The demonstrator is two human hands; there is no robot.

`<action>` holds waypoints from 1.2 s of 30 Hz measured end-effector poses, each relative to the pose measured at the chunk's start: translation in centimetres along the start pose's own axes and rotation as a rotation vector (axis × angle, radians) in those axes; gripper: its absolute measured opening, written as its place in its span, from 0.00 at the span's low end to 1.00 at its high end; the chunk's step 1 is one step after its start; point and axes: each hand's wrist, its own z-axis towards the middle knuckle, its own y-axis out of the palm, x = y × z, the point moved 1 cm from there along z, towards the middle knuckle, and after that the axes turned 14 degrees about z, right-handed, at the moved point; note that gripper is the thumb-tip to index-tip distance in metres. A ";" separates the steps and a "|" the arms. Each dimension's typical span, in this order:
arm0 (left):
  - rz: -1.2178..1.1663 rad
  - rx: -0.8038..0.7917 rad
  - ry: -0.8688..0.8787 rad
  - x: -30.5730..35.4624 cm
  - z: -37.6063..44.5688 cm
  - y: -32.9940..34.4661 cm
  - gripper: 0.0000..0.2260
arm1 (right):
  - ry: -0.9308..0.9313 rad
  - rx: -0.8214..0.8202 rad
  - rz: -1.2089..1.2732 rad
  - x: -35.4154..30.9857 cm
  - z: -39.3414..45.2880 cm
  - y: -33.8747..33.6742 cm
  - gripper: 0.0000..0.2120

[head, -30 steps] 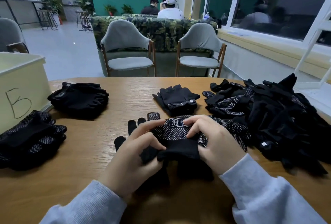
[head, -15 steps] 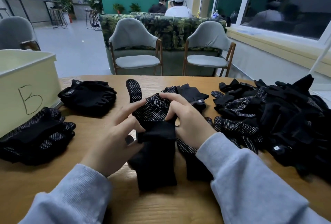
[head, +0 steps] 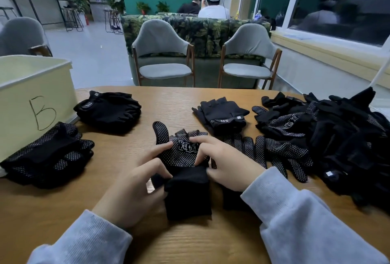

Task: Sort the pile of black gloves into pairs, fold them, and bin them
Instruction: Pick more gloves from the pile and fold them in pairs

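**Dotted glove held between both hands at the table's near edge**

A black knit glove with white grip dots and a plain black cuff (head: pixel 185 171) lies on the wooden table (head: pixel 179 99) between the person's two hands. The left hand (head: pixel 135 187) pinches its left edge, fingers curled, thumb on the cuff. The right hand (head: pixel 228 164) presses bent fingertips onto the dotted palm, thumb at the cuff fold. An unsorted heap of black gloves (head: pixel 337 137) lies right. Folded stacks, one dotted (head: pixel 48 154) and one plain (head: pixel 109 109), sit left beside a pale yellow bin marked "B" (head: pixel 31 103). A further plain pair (head: pixel 223 114) rests beyond the hands.
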 end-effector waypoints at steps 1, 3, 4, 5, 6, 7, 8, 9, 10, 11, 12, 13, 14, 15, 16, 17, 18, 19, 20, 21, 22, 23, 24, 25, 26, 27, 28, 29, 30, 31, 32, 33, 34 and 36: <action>-0.001 -0.006 0.003 0.1 -0.2 0.0 0.05 | 0.003 -0.005 -0.005 -0.1 -0.3 0.0 0.11; -0.016 -0.024 -0.001 0.3 -0.7 0.1 0.04 | 0.009 -0.012 -0.019 -0.4 -0.9 0.0 0.11; -0.022 -0.030 -0.004 0.3 -0.9 0.1 0.03 | 0.013 -0.015 -0.025 -0.5 -1.1 0.1 0.11; -0.030 -0.037 -0.011 0.3 -1.1 0.2 0.03 | 0.015 -0.015 -0.030 -0.5 -1.3 0.2 0.11; -0.043 -0.047 -0.024 0.3 -1.3 0.2 0.03 | 0.017 -0.014 -0.034 -0.4 -1.5 0.3 0.11; -0.058 -0.059 -0.039 0.2 -1.5 0.3 0.03 | 0.019 -0.013 -0.035 -0.3 -1.7 0.5 0.11; -0.069 -0.072 -0.051 0.2 -1.7 0.4 0.03 | 0.020 -0.015 -0.034 -0.2 -1.9 0.8 0.12; -0.076 -0.084 -0.060 0.2 -1.9 0.5 0.03 | 0.022 -0.017 -0.035 -0.1 -2.1 1.0 0.12; -0.082 -0.097 -0.068 0.2 -2.0 0.5 0.04 | 0.023 -0.017 -0.042 0.1 -2.3 1.2 0.13; -0.089 -0.109 -0.075 0.3 -2.1 0.5 0.05 | 0.021 -0.012 -0.054 0.2 -2.5 1.3 0.13; -0.093 -0.118 -0.079 0.4 -2.2 0.5 0.07 | 0.018 -0.003 -0.061 0.2 -2.8 1.3 0.14; -0.097 -0.127 -0.084 0.4 -2.3 0.4 0.09 | 0.014 0.003 -0.061 0.2 -3.0 1.3 0.15; -0.106 -0.141 -0.094 0.5 -2.4 0.3 0.10 | 0.006 0.004 -0.053 0.2 -3.2 1.3 0.15; -0.114 -0.157 -0.103 0.6 -2.5 0.2 0.12 | -0.002 -0.002 -0.041 0.1 -3.4 1.3 0.15; -0.115 -0.172 -0.104 0.6 -2.6 0.2 0.13 | -0.009 -0.012 -0.029 0.0 -3.5 1.3 0.15; -0.112 -0.185 -0.095 0.7 -2.7 0.1 0.13 | -0.016 -0.022 -0.015 0.0 -3.7 1.4 0.14; -0.110 -0.195 -0.085 0.7 -2.8 0.1 0.13 | -0.020 -0.029 0.000 0.0 -3.8 1.5 0.14; -0.110 -0.201 -0.077 0.8 -2.8 0.1 0.12 | -0.021 -0.033 0.018 0.0 -3.9 1.6 0.13; -0.108 -0.206 -0.072 0.9 -2.8 0.1 0.11 | -0.023 -0.036 0.034 0.0 -3.9 1.7 0.13; -0.104 -0.210 -0.072 0.9 -2.8 0.1 0.11 | -0.027 -0.038 0.047 0.1 -4.0 1.9 0.13; -0.097 -0.213 -0.074 1.0 -2.8 0.0 0.10 | -0.030 -0.036 0.058 0.1 -4.0 2.0 0.13; -0.092 -0.217 -0.080 1.0 -2.8 0.0 0.10 | -0.030 -0.029 0.066 0.1 -4.1 2.1 0.14; -0.087 -0.222 -0.086 1.0 -2.8 0.0 0.10 | -0.031 -0.021 0.068 0.2 -4.1 2.2 0.15; -0.079 -0.225 -0.087 1.0 -2.8 0.1 0.10 | -0.037 -0.011 0.067 0.2 -4.2 2.2 0.15; -0.066 -0.225 -0.083 0.9 -2.8 0.2 0.10 | -0.045 0.001 0.066 0.2 -4.2 2.2 0.15; -0.051 -0.222 -0.078 0.9 -2.9 0.2 0.09 | -0.051 0.014 0.068 0.1 -4.3 2.2 0.14; -0.041 -0.217 -0.078 0.8 -2.9 0.3 0.09 | -0.053 0.027 0.075 0.1 -4.3 2.1 0.14; -0.035 -0.211 -0.080 0.8 -2.9 0.4 0.08 | -0.055 0.037 0.083 0.0 -4.3 2.1 0.14; -0.030 -0.203 -0.083 0.8 -2.9 0.5 0.08 | -0.056 0.042 0.089 0.0 -4.3 2.0 0.14; -0.025 -0.195 -0.086 0.8 -3.0 0.5 0.08 | -0.057 0.041 0.091 0.0 -4.3 2.0 0.13; -0.022 -0.192 -0.089 0.8 -3.0 0.5 0.07 | -0.055 0.035 0.087 0.0 -4.3 2.0 0.13; -0.022 -0.192 -0.091 0.8 -3.0 0.6 0.07 | -0.049 0.023 0.076 0.0 -4.3 2.0 0.13; -0.021 -0.196 -0.094 0.8 -2.9 0.6 0.06 | -0.034 0.005 0.064 0.0 -4.3 2.0 0.12; -0.016 -0.197 -0.097 0.8 -2.9 0.7 0.06 | 0.011 -0.027 0.052 0.0 -4.2 1.8 0.13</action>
